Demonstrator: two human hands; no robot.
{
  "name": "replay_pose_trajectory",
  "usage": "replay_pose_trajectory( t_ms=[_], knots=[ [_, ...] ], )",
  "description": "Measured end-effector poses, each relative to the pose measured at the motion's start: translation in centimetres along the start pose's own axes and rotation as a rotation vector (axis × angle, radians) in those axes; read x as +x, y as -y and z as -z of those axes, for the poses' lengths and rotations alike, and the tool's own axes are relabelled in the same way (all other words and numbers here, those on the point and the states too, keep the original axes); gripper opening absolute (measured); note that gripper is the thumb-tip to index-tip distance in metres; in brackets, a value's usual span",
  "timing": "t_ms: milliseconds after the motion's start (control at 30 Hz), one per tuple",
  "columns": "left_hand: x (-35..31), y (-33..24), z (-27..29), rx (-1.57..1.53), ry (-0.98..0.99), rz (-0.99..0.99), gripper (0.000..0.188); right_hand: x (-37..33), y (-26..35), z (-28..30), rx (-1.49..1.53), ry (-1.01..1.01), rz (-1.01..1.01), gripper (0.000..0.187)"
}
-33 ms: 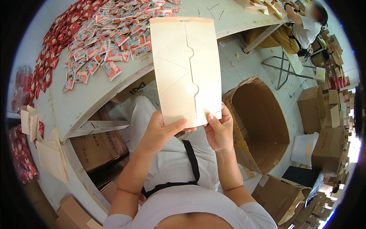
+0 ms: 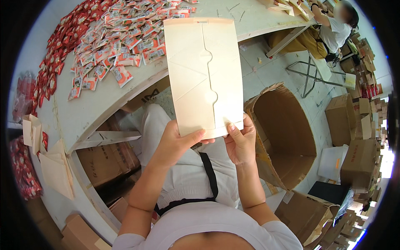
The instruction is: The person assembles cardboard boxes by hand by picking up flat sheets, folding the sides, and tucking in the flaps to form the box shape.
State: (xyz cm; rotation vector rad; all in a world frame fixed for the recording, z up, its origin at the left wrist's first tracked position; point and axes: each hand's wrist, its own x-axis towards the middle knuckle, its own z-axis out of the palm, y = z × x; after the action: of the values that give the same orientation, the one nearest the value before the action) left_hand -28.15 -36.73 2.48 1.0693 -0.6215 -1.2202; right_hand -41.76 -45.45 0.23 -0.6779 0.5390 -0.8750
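A flat cream folding carton (image 2: pixel 189 79) is held up in front of me above my lap. Its panels meet along a wavy seam down the middle, and crease lines cross its left half. My left hand (image 2: pixel 177 141) grips the lower left corner, thumb on the near face and fingers behind. At the lower right corner my right hand (image 2: pixel 239 141) pinches the edge, its thumb also on the face. The fingers behind the carton are mostly hidden.
Small orange-and-white packets (image 2: pixel 125 46) and red packets (image 2: pixel 71 37) heap on the white table (image 2: pixel 100 110). Flat cream cartons (image 2: pixel 58 171) lie at the left. A large open cardboard box (image 2: pixel 283 137) stands at my right. A co-worker (image 2: pixel 337 33) sits at the far right.
The carton and my right hand have shifted very slightly to the right. My grip looks the same.
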Motion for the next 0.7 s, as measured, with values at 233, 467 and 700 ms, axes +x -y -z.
replay_pose_trajectory(
  t_ms=[233,467,700],
  knots=[
    [0.2,1.3,-0.3,0.007,-0.083,-0.008,0.02,-1.2,-0.5,-1.0,-0.058,-0.025,0.014,0.029],
    [0.0,2.4,-1.2,0.044,-0.19,-0.049,0.021,-1.1,-1.3,-0.9,-0.108,-0.057,0.09,0.035],
    [0.7,3.6,-2.6,0.133,-0.26,-0.15,0.022,-0.8,-1.5,0.7,-0.303,-0.093,0.061,0.034]
  ],
)
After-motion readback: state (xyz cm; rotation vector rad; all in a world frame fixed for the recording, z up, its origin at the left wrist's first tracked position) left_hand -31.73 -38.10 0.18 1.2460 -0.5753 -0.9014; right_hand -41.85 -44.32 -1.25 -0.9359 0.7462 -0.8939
